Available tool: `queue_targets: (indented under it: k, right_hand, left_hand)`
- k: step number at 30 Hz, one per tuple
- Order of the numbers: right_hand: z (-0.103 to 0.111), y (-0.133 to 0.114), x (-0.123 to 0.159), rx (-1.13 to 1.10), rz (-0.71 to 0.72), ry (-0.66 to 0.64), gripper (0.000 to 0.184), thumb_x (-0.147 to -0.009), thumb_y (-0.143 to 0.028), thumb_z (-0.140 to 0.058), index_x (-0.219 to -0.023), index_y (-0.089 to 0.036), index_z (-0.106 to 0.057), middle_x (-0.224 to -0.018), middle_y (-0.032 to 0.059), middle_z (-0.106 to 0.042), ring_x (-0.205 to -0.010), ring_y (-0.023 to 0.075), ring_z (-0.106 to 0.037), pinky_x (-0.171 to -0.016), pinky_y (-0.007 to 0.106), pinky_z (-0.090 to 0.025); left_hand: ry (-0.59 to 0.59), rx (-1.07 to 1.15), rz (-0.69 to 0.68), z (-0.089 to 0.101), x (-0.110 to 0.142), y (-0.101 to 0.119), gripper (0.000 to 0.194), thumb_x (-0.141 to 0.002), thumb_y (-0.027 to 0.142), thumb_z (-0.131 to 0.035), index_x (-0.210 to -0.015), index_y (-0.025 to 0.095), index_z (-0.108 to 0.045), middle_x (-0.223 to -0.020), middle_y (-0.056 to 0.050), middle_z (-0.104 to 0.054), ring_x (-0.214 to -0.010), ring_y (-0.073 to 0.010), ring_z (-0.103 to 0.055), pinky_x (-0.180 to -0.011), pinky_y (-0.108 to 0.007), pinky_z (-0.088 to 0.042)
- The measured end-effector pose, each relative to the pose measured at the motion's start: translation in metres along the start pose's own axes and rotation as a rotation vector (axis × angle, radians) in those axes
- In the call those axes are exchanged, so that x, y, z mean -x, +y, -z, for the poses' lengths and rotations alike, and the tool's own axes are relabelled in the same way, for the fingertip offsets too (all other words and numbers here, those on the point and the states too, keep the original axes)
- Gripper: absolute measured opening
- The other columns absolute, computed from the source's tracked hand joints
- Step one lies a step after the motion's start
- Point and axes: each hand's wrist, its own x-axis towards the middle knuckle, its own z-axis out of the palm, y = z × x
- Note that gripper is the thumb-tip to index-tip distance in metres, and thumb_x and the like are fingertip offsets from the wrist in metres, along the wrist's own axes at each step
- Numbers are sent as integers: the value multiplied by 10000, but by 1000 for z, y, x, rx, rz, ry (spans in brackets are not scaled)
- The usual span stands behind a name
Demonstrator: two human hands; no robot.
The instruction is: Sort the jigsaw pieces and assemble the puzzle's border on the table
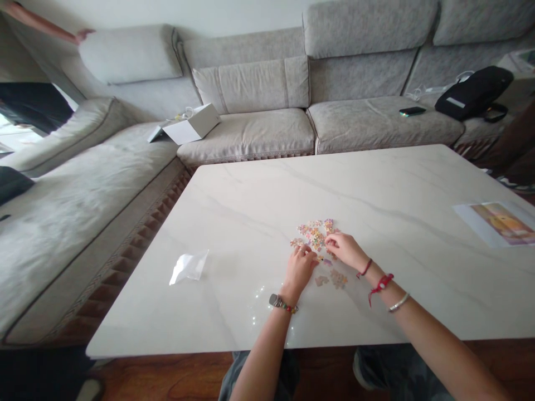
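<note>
Both forearms reach out over a pale marble tabletop, and the hands sit close together, with a small heap of jigsaw pieces just ahead of the fingers. The left hand is curled downward, its fingers resting at the heap's near edge. The right hand comes in from the side, fingertips gathered as if pinching at the heap, though whether a piece sits between them is too small to tell from here. Having the pieces bunched between both hands appears to keep them within easy reach of either one.

Two loose pieces lie apart from the heap, just in front of the right hand, near that wrist. Well to the right of the hands lies a printed picture on a white sheet, flat and face up, where it could be glanced at. Well to the left of the hands lies a crumpled clear plastic bag. Beyond the tabletop, an opened white box rests on a grey fabric sofa, and another person's hand reaches in near the sofa's far corner.
</note>
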Motion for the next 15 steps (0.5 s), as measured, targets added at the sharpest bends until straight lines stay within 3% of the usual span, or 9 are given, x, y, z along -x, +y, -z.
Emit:
queue_targets:
  k: [4,8,15]
  right_hand:
    - [-10,-7,-39,88,34,15,116,-765,-242,-532,-746,-144,-591,-847,74,-604,-743,133,-532,-693,258,-408]
    - [-24,-9,-51,96,40,16,222,-831,-324,-480,-918,-138,-564,-944,62,-575,-793,130,-542,-716,307,-447]
    - [-22,2,-48,94,55,62,124,-772,-177,-498,-675,-155,-571,-682,24,-577,-608,109,-483,-604,228,-384]
  left_hand:
    - [20,25,-4,0,-2,-1,197,-835,231,-433,-806,216,-627,-850,-44,-553,-828,-165,-482,-737,-295,-427]
    - [89,67,74,0,-6,-5,249,-867,228,-360,-814,186,-599,-803,-43,-556,-791,-152,-496,-726,-280,-423]
    - [140,34,158,-2,-8,-8,125,-820,157,-430,-804,199,-547,-837,-40,-548,-843,-170,-491,-741,-303,-420]
